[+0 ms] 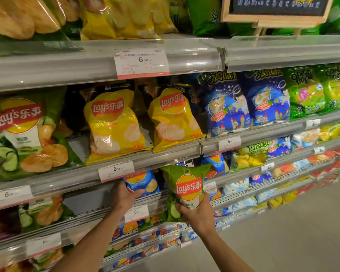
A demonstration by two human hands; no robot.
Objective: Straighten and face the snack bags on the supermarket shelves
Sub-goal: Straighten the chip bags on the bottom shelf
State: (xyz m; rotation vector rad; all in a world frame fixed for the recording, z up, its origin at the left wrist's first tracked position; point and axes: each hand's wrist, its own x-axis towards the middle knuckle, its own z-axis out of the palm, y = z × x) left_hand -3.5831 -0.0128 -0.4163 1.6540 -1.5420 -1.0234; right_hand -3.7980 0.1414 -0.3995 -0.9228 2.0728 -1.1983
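So your right hand (199,213) is gripping a green bag (186,185) by its lower end, lower centre of the frame, upright with the logo facing you, held out in front of the shelves. Your left hand (126,195) is up at a blue bag (143,182) on the shelf just left of it, fingers curled onto its lower edge. Above, mid-frame, two yellow bags (114,124) lean back a bit tilted, with a big green one (28,132) at the left edge.

Grey tiered shelving (165,156), pale floor (302,232), framed chalkboard (277,8).
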